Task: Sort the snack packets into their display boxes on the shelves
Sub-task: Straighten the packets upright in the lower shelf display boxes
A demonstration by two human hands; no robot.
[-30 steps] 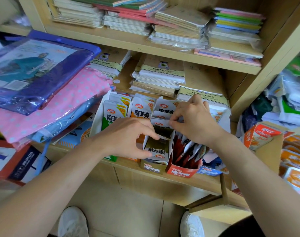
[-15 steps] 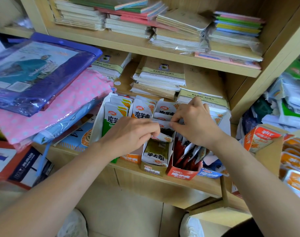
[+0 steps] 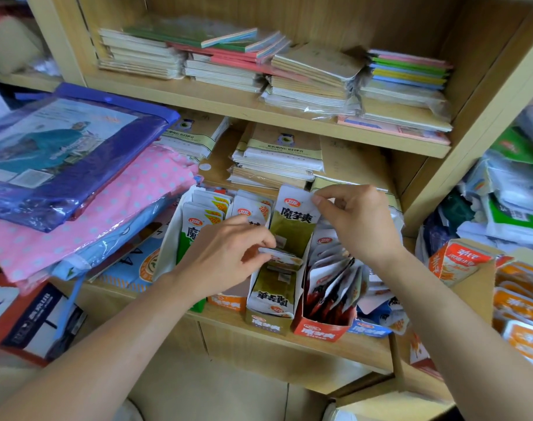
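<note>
Olive-green is the colour to match in this step, which I judge to be seating packets in the olive display box (image 3: 266, 322) on the wooden shelf (image 3: 304, 349). The right hand (image 3: 360, 229) pinches the white top edge of 1 upright olive packet (image 3: 292, 229) between thumb and forefinger, holding it tall at the back of that box. The left hand (image 3: 219, 264) has its fingers curled and its fingertips nipped on a 2nd packet (image 3: 281, 257), which lies almost flat across the middle of the same box on top of others stacked there. To do this well, the left hand should probably tip the flat packet upright and press the row forward so a slot opens. The right can then lower its packet straight down behind, printed face outward, without creasing the foil corners. Care is needed on the right side, where the red display box (image 3: 319, 331) stands touching the olive one and its packets fan out loosely; a stray corner could slip across the divider. The upright olive packet hangs below and to the left of the right hand's fingertips, between the 2 hands, with its lower part just beside the left hand's fingertips.
</note>
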